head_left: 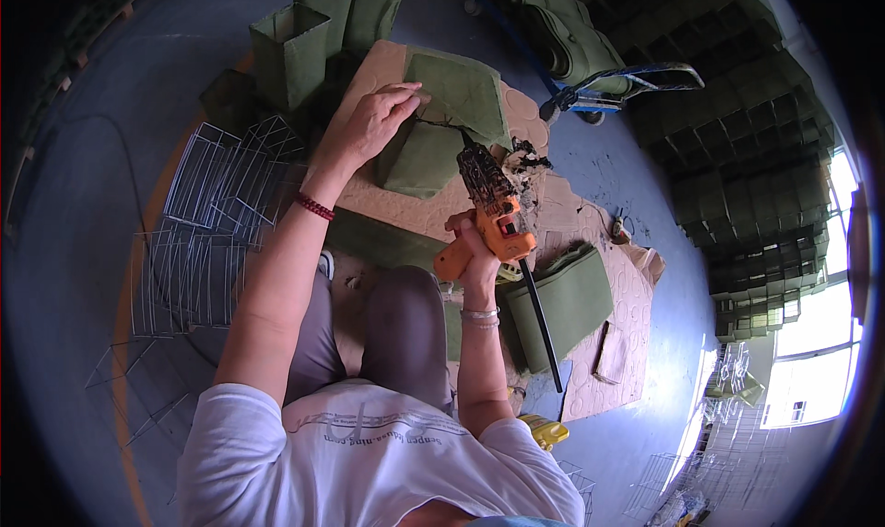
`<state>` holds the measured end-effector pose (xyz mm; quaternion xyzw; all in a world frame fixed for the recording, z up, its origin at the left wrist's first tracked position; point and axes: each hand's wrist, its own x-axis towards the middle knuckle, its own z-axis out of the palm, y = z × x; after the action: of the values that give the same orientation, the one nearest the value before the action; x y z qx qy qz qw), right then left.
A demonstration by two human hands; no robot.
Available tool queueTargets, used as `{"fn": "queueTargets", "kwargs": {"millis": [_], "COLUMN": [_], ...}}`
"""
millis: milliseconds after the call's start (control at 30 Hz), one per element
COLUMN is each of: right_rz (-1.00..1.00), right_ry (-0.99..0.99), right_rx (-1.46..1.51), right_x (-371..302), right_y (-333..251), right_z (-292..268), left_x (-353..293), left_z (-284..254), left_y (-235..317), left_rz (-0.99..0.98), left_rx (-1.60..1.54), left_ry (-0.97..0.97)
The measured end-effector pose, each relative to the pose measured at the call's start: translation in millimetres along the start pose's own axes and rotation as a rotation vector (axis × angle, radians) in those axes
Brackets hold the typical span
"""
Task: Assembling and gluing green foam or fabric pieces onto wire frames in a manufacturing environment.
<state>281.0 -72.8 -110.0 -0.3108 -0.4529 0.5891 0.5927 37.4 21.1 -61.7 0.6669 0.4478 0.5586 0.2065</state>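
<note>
An orange glue gun is gripped in my right hand, fingers wrapped around its handle. Dark, stringy glue coats its front end, and a long black glue stick sticks out of the back. Its nozzle points away from me, close to a green fabric piece with dark strands along its edge. My left hand reaches over the near-left side of a raised green panel, with the fingers stretched out and the thumb slightly apart. Whether its fingertips touch the panel I cannot tell.
Brown cardboard covers the floor under the work, with a folded green fabric stack at right. Wire frames lie at left. Green fabric boxes stand beyond. A blue trolley carries green rolls; dark stacks line the right.
</note>
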Motion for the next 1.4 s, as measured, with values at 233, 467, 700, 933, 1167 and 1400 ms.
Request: {"fn": "queueTargets", "kwargs": {"millis": [233, 467, 700, 933, 1167, 1400], "right_rz": [0.024, 0.027, 0.021, 0.005, 0.014, -0.029], "right_ry": [-0.002, 0.005, 0.017, 0.078, 0.055, 0.056], "right_rx": [-0.013, -0.019, -0.015, -0.011, -0.017, -0.042], "right_x": [0, -3, -1, 0, -1, 3], "right_y": [2, 1, -2, -5, -3, -4], "right_z": [7, 20, 14, 4, -5, -5], "left_x": [0, 0, 1, -1, -3, 1], "left_z": [3, 3, 0, 3, 8, 13], "left_y": [11, 11, 10, 16, 13, 9], "left_rz": [-0.047, -0.044, -0.045, -0.1, 0.003, 0.057], "left_rx": [0.019, 0.019, 0.03, 0.057, 0.103, 0.051], "left_ry": [0.013, 0.024, 0.015, 0.029, 0.109, 0.198]}}
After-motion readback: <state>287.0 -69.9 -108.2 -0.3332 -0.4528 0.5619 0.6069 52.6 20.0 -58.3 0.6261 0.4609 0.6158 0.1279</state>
